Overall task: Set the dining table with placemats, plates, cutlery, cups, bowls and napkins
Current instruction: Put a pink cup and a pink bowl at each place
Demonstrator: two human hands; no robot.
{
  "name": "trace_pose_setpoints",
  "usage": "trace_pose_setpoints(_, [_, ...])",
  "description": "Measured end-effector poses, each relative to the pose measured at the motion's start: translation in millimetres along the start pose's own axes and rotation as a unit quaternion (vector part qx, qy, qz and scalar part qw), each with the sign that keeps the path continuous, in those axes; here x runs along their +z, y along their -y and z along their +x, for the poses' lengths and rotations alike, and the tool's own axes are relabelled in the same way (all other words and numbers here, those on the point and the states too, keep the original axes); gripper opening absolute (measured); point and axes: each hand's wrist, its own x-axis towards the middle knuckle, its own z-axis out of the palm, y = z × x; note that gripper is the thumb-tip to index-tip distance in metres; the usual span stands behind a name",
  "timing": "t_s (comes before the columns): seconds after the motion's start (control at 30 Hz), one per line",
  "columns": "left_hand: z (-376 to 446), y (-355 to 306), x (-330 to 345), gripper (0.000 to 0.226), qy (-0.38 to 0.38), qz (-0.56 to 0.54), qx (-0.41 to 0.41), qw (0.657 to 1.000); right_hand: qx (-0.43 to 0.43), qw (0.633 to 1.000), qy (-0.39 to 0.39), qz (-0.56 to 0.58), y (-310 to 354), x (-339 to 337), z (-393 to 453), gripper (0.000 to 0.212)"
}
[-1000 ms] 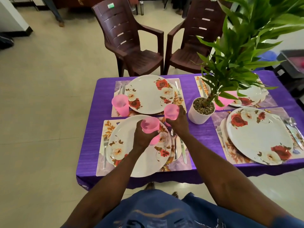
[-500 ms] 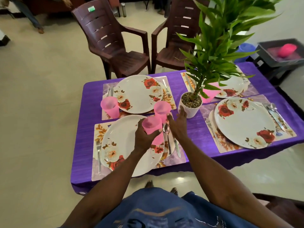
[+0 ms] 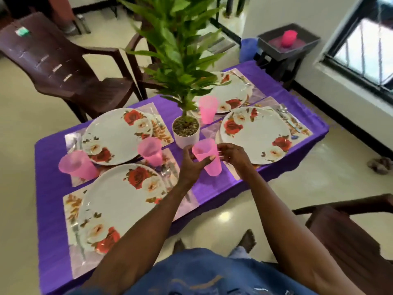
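A purple cloth covers the table under and ahead of both hands; pale floor tiles spread beyond it, a dark barred window stands far off to the right of the right hand, and a dark side stand in the corner beyond the hands carries a darker pink cup; three brown chairs show, one far beyond the left hand, a second half hidden behind the potted plant, a third close beside the right forearm. The left hand grasps a pink cup, thumb and fingers wrapped round it just below the rim, holding it tilted above the cloth; the right hand touches the cup's far side with loosely curled fingertips, though whether it truly grips is hard to tell. Four floral plates lie on placemats: one beneath the left forearm, one beyond-left of the left hand, one just beyond the right hand, one farther off behind the leaves. Three more pink cups stand on the table: one just left of the left hand, one well left, one beyond the plant pot. Cutlery is blurred beside the plates.
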Motion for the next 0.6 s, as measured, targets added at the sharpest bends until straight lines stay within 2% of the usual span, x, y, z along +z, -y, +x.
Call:
trace_pose_setpoints(0.07, [9, -3, 33, 0.085, -0.015, -0.005, -0.005, 1.000, 0.000, 0.997, 0.044, -0.061, 7, -31, 1, 0.040])
trace_pose_setpoints(0.13, [16, -11, 73, 0.076, -0.007, -0.009, 0.001, 1.000, 0.007, 0.993, 0.052, -0.109, 18, -65, 3, 0.049])
trace_pose_setpoints(0.23, [24, -21, 137, 0.059, 0.007, -0.010, 0.017, 1.000, -0.024, 0.983, 0.021, -0.181, 28, -121, 12, 0.060])
trace_pose_setpoints(0.33, [27, -36, 186, 0.031, 0.033, -0.041, 0.004, 0.999, -0.046, 0.976, -0.032, -0.211, 36, -161, 17, 0.072])
trace_pose_setpoints(0.5, [38, -56, 232, 0.038, 0.025, -0.067, -0.025, 0.997, -0.087, 0.963, -0.079, -0.244, 45, -201, 38, 0.095])
trace_pose_setpoints(0.6, [57, -57, 244, 0.048, 0.012, -0.052, -0.036, 0.998, -0.101, 0.957, -0.103, -0.252, 47, -213, 57, 0.093])
